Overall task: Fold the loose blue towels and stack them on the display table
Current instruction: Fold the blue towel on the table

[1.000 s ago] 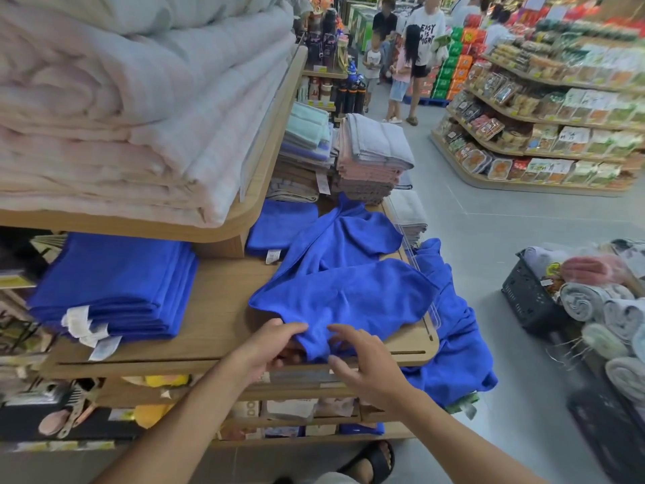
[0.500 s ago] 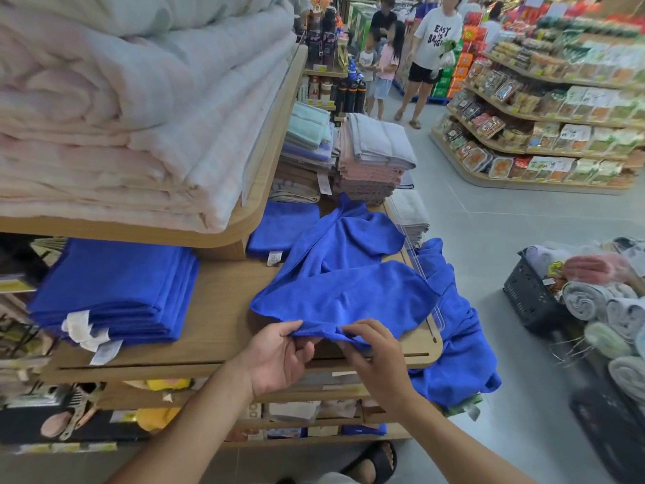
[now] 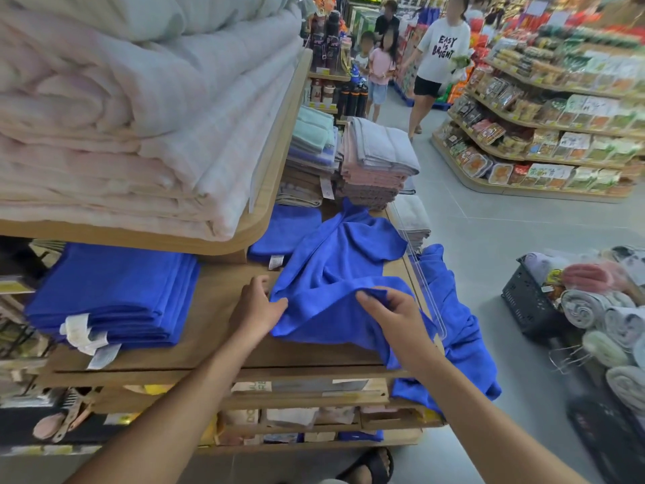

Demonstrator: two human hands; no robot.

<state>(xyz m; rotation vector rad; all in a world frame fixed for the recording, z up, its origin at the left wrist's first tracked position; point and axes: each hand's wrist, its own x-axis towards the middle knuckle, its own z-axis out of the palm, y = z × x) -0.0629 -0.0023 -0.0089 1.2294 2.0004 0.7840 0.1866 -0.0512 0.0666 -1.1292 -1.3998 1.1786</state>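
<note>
– So, how much of the towel job has the person done?
– Some of it. A neat folded blue stack (image 3: pixel 115 295) sits on the display table (image 3: pixel 216 354) at the middle left of the frame. A smaller folded blue pile (image 3: pixel 284 232) lies farther back, just under the upper shelf (image 3: pixel 265 218), near the middle.
– And what is left?
– At least two towels. One loose blue towel (image 3: pixel 335 267) lies all crumpled on the table in the middle of the frame. It is not folded yet. A second loose towel (image 3: pixel 457 319) hangs down over the table's right edge, past the clear divider (image 3: pixel 419 274).
– What are the hands doing?
– Both are on the crumpled one. The left hand (image 3: pixel 256 307) pinches its left edge between thumb and fingers. The right hand (image 3: pixel 391 316) pinches a raised bit of cloth near the front, with its fingers curled round it.
– So which step is this?
– It looks like the start of a fold: the person is getting hold of the edges to pull the towel flat. Then it must be folded and put on the stack, and the hanging one done too.
– Are more towels hidden?
– That cannot be told from this view.
</note>
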